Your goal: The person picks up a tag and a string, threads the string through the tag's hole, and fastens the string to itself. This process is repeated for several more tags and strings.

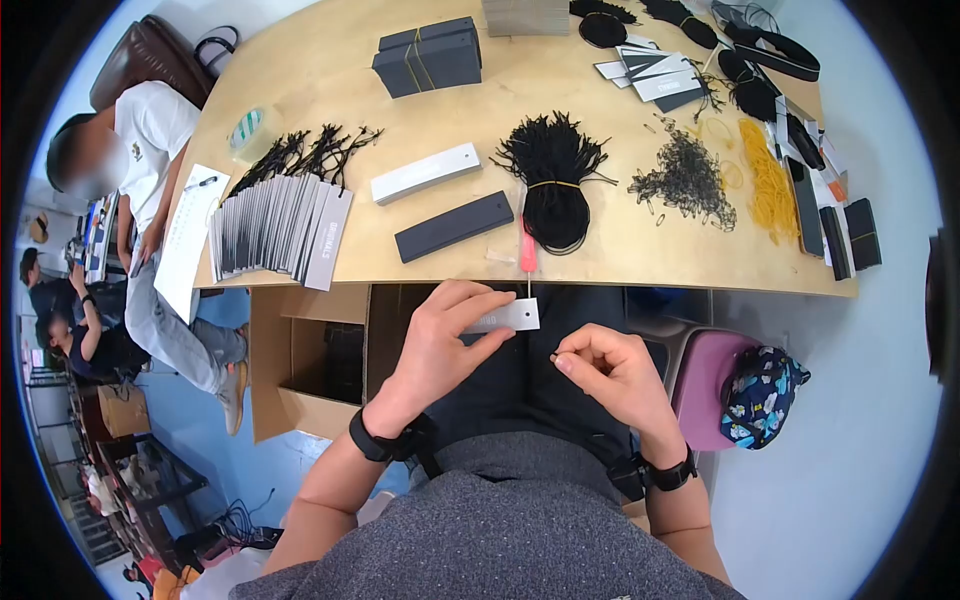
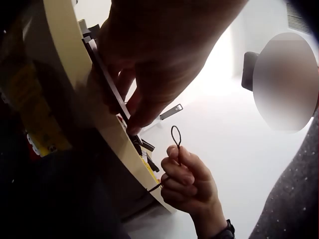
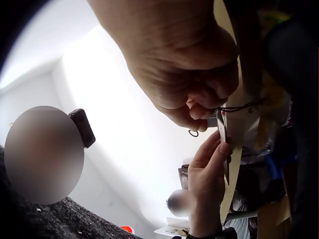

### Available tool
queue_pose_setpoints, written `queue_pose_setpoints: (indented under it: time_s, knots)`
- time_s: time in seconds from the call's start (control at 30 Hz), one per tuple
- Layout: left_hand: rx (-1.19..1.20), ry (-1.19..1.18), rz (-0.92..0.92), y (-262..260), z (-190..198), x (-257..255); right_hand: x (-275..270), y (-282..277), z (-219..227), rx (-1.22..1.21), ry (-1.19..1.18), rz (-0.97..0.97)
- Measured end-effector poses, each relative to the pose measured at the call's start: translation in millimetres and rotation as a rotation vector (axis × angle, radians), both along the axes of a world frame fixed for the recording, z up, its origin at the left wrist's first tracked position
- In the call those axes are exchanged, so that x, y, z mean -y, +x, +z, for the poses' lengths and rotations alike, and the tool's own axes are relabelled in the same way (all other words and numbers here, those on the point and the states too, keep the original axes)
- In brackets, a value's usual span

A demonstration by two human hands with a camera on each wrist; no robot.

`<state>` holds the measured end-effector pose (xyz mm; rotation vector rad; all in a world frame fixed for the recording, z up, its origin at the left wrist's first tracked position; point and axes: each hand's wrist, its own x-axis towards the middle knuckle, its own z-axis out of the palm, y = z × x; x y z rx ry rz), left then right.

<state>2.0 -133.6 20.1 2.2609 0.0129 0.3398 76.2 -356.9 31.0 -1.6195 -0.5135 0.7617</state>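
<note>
My left hand (image 1: 440, 335) pinches a grey paper hang tag (image 1: 505, 316) between thumb and fingers, just below the table's front edge. In the left wrist view the tag (image 2: 107, 82) shows edge-on under my left hand (image 2: 149, 64). My right hand (image 1: 600, 368) sits right of the tag, fingers curled, pinching a thin black string loop (image 2: 175, 135). The left wrist view shows that right hand (image 2: 187, 181) holding the loop upright. In the right wrist view my right hand (image 3: 189, 74) grips the string (image 3: 239, 106) close to the tag (image 3: 222, 127), with my left hand (image 3: 212, 172) below.
On the wooden table (image 1: 330, 80) lie a fanned stack of tags (image 1: 275, 230), a black string bundle (image 1: 553, 175), a white box (image 1: 425, 172), a dark box (image 1: 455, 226), yellow bands (image 1: 770, 185). A cardboard box (image 1: 310, 355) stands under the table. A seated person (image 1: 150, 180) is at the left.
</note>
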Motion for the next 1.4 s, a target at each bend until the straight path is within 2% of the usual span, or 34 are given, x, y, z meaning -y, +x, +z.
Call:
queue_pose_setpoints:
  time_s: [0.13, 0.2, 0.27, 0.33, 0.4, 0.5, 0.83, 1.03, 1.13, 1.4]
  knots:
    - [0.022, -0.034, 0.041, -2, -6, 9, -5, -4, -6, -0.024, 0.008, -0.009]
    - [-0.08, -0.067, 0.065, -5, -10, 14, -10, -6, -9, -0.017, -0.001, -0.022]
    - [-0.076, -0.095, 0.06, -5, -18, 13, -16, -9, -12, -0.012, -0.012, -0.035]
    - [-0.071, -0.126, 0.053, -2, -19, 14, -22, -13, -15, 0.083, -0.031, -0.125]
    - [-0.174, -0.295, 0.033, 1, -15, 14, -26, -14, -16, 0.161, -0.062, -0.144]
    - [-0.237, -0.421, 0.007, 5, -17, 13, -32, -14, -21, 0.288, -0.091, -0.192]
    - [-0.331, -0.398, -0.038, 10, -8, 5, -45, -21, -25, 0.446, -0.098, -0.34]
    - [-0.389, -0.467, -0.034, 14, -13, 3, -44, -17, -28, 0.463, -0.122, -0.318]
    - [-0.371, -0.398, -0.076, 15, -8, 6, -45, -18, -27, 0.452, -0.137, -0.337]
    - [-0.426, -0.603, -0.118, 17, -29, 3, -43, -18, -27, 0.458, -0.147, -0.333]
